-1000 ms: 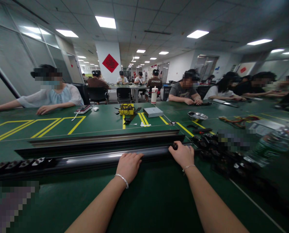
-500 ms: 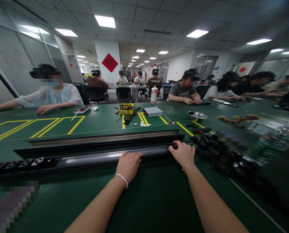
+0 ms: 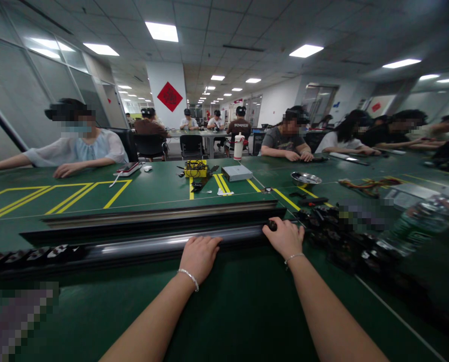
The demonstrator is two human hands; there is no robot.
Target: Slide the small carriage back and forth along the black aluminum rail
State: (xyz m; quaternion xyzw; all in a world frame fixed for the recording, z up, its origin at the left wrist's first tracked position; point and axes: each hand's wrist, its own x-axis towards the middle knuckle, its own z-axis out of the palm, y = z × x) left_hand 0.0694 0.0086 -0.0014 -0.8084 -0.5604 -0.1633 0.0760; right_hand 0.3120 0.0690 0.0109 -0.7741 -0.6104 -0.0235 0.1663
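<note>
A long, dark, glossy rail (image 3: 145, 247) lies across the table in front of me. My left hand (image 3: 200, 254) grips its near side, with the fingers bent over its top. At the rail's right end, my right hand (image 3: 287, 236) is closed round a dark round-ended piece (image 3: 272, 225) that pokes out by the thumb; the rest of that piece is hidden in the hand. Several small black blocks with metal parts (image 3: 36, 255) sit in a row on the rail's left end. Behind it lie more long dark strips (image 3: 160, 216).
Right of my hands is a heap of black parts (image 3: 333, 226), with a clear plastic bottle (image 3: 420, 226) beyond. Farther back stand a metal bowl (image 3: 306, 179), a grey box (image 3: 237, 173) and a yellow holder with cables (image 3: 196, 169). People sit across the green table (image 3: 243, 301).
</note>
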